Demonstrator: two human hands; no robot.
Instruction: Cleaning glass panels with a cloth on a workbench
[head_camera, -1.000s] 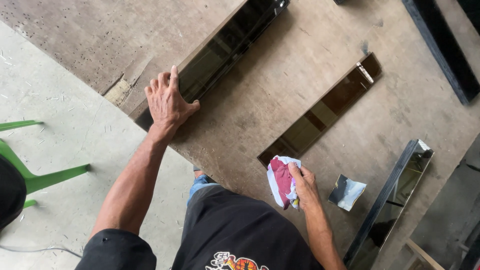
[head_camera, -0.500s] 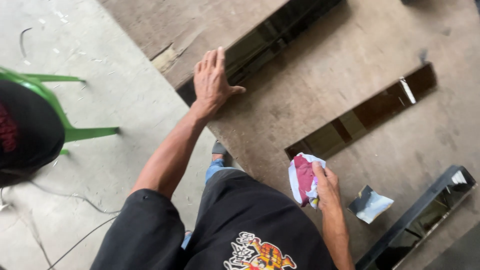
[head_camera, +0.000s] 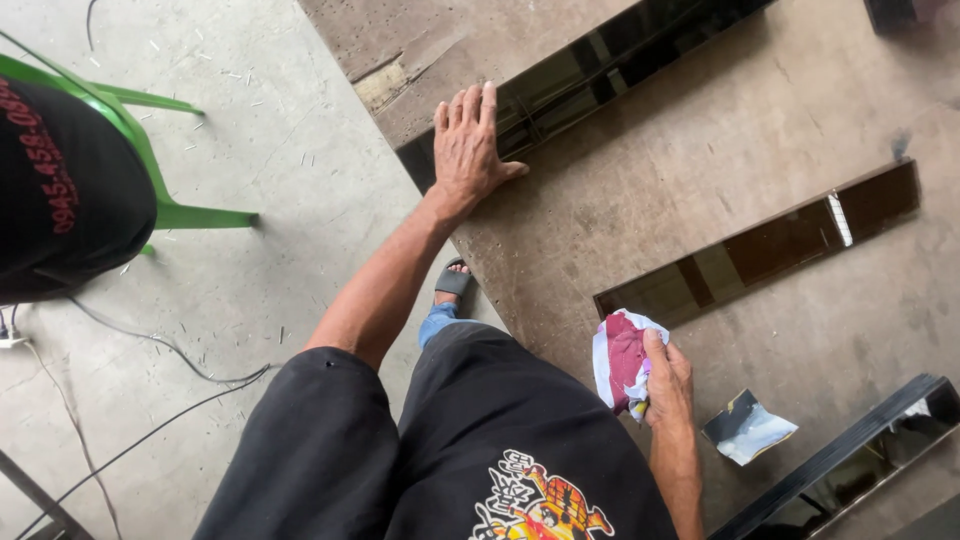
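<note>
left hand (head_camera: 468, 145) flat, open on glass strip (head_camera: 600, 70), right hand (head_camera: 665, 385) gripping rag (head_camera: 618, 355), brown desk (head_camera: 620, 220), second strip (head_camera: 770, 245) near rag

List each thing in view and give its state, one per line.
Left hand: open, flat on the end of the long glass strip.
Right hand: closed around a crumpled rag.
Middle glass strip: lying flat on the table, untouched.
Framed strip: at the table's edge, untouched.
Paper scrap: lying loose, creased.
Green chair: standing on the floor.
</note>
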